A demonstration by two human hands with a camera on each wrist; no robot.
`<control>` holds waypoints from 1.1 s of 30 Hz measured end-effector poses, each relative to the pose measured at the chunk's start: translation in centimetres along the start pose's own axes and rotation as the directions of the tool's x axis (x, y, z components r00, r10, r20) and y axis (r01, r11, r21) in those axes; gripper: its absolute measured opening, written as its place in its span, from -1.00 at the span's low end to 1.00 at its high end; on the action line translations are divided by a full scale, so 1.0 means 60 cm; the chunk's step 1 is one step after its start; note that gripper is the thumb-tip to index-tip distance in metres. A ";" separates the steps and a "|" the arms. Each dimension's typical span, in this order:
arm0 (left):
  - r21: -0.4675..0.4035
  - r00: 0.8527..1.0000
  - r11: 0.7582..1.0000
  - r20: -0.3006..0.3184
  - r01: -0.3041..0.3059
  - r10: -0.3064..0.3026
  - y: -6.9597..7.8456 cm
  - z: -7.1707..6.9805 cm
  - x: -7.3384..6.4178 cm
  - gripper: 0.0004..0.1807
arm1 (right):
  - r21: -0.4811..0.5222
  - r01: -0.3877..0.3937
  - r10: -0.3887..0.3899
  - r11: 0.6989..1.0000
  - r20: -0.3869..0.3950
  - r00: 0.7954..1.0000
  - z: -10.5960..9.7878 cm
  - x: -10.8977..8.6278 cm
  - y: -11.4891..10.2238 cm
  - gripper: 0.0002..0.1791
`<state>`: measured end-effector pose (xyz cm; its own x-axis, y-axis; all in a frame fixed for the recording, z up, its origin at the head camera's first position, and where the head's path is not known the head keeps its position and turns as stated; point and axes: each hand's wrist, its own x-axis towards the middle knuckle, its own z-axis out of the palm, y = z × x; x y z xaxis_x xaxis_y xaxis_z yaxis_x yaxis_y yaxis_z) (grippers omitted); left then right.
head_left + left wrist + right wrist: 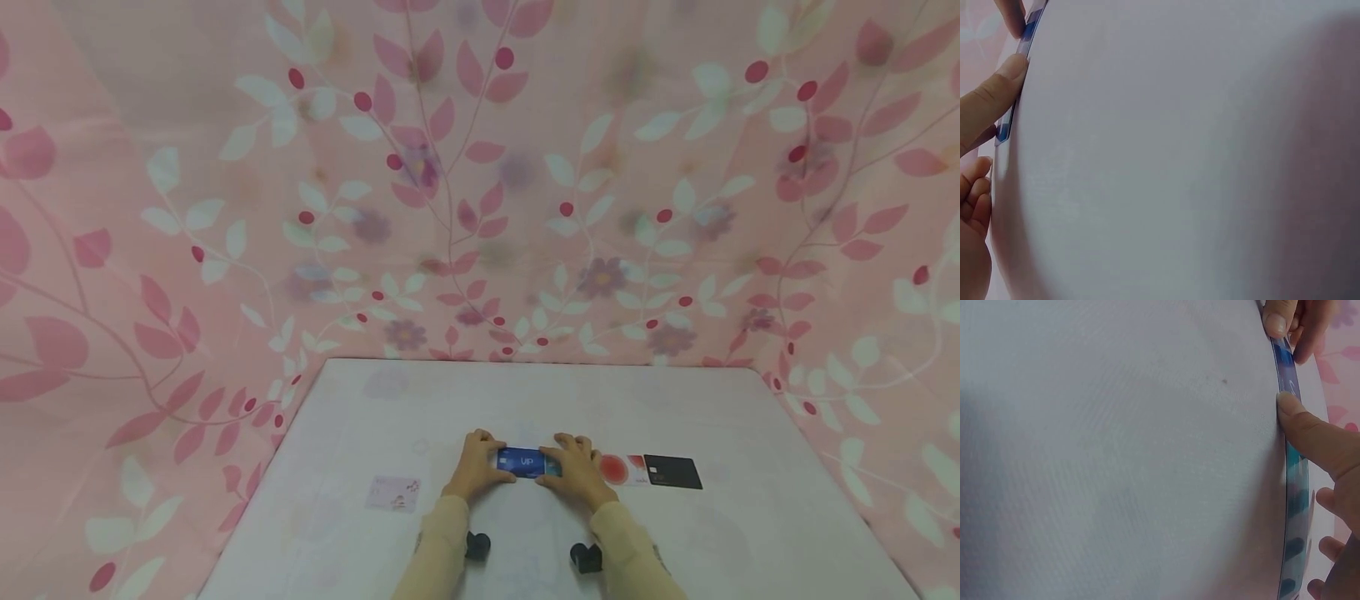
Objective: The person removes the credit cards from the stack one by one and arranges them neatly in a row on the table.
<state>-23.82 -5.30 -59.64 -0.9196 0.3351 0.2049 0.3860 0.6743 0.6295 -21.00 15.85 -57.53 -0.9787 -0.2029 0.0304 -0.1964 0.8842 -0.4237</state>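
A blue card printed "VIP" [521,462] lies on the white table. Its left end is held between the thumb and fingers of my left hand [477,465]. At its right end, my right hand [579,473] pinches the card's near and far edges. A teal patterned card [1296,494] continues the line beneath the right hand, which mostly hides it in the head view. Farther right come a white card with a red circle [615,470] and a black card [673,472], side by side in a row. In the left wrist view, the left thumb [999,94] touches the blue card's near edge.
A pale pink card [393,493] lies by itself left of the left hand. The white table [390,400] meets pink floral cloth [480,250] behind and at both sides. Dark wrist devices [477,547] sit by both forearms.
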 end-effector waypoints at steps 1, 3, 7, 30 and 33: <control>-0.009 1.000 1.000 0.005 0.004 -0.004 -0.002 0.000 0.000 -0.33 | -0.001 0.000 0.000 1.000 0.002 1.000 -0.001 0.000 0.000 -0.41; -0.027 1.000 1.000 0.013 0.015 -0.015 -0.003 0.000 0.000 -0.35 | 0.003 -0.001 0.001 1.000 0.006 1.000 -0.003 -0.001 -0.001 -0.42; -0.044 1.000 0.999 0.017 0.017 -0.016 -0.002 -0.002 0.001 -0.38 | 0.014 -0.003 0.003 1.000 0.005 1.000 -0.006 -0.001 -0.002 -0.43; 0.048 1.000 0.999 -0.001 0.021 -0.021 0.011 0.005 0.005 -0.43 | 0.007 -0.021 0.021 1.000 -0.009 1.000 0.000 -0.003 0.002 -0.44; 0.049 1.000 0.999 -0.010 0.015 -0.015 0.013 0.004 0.004 -0.43 | 0.013 -0.012 0.012 1.000 -0.019 1.000 0.002 -0.004 0.001 -0.44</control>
<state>-23.74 -4.54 -59.29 -0.9260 0.3183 0.2031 0.3749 0.7108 0.5952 -20.79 15.90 -57.68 -0.9819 -0.1845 0.0425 -0.1844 0.8812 -0.4354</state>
